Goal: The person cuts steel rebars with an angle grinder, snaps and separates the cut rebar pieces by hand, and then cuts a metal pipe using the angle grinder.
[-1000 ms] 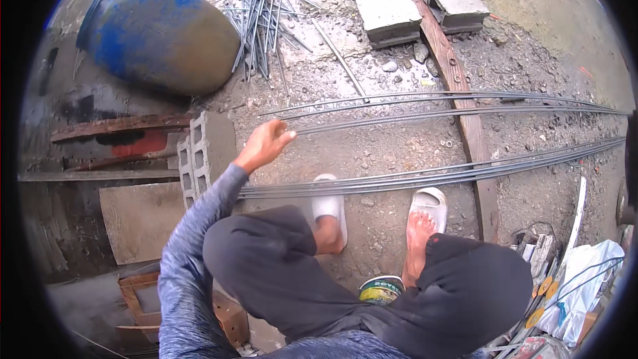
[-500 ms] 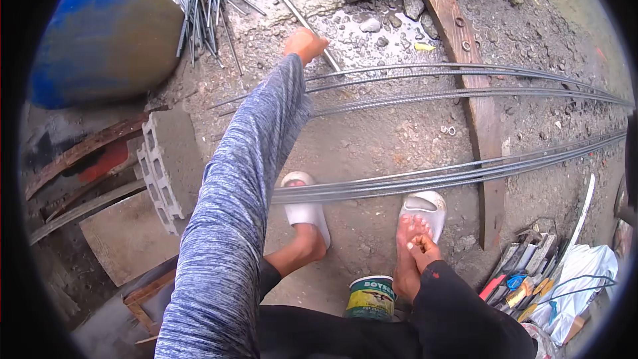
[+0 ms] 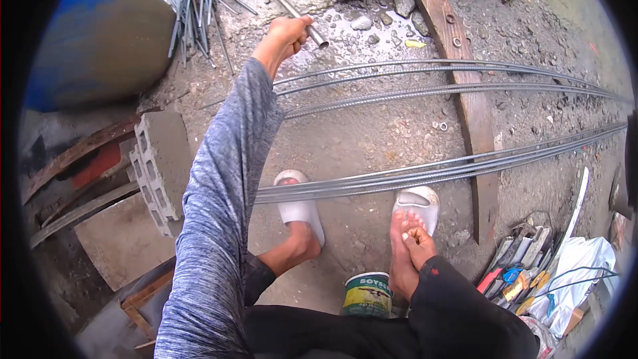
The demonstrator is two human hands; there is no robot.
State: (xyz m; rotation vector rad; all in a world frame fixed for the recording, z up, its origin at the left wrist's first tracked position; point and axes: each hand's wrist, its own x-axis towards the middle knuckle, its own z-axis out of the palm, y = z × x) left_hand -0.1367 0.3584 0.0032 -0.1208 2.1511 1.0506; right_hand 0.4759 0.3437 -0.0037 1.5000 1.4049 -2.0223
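Observation:
In my left hand (image 3: 289, 34), at the end of my outstretched grey-sleeved arm, is a metal pipe (image 3: 282, 1). My fingers are closed around it near its hollow lower end, and the pipe slants away to the upper left. Below my hand, long ribbed steel bars (image 3: 372, 186) stretch across to the right in bunches; their left part passes behind my forearm. My right hand (image 3: 419, 246) is down by my right foot (image 3: 403, 269), fingers curled and thumb pressed in; anything inside them is hidden.
A worn wooden plank (image 3: 468, 103) lies beneath the bars. Cut rods (image 3: 193, 6) are heaped near a blue-brown rounded object (image 3: 100, 46). A hollow concrete block (image 3: 163, 166) is at left, a paint can (image 3: 367, 296) by my feet, and tools (image 3: 515, 269) beside a white bag (image 3: 581, 279) at right.
My left hand has shifted left and slightly up, and the pipe's lower end has come up off the ground with it. My right hand has stayed by the foot.

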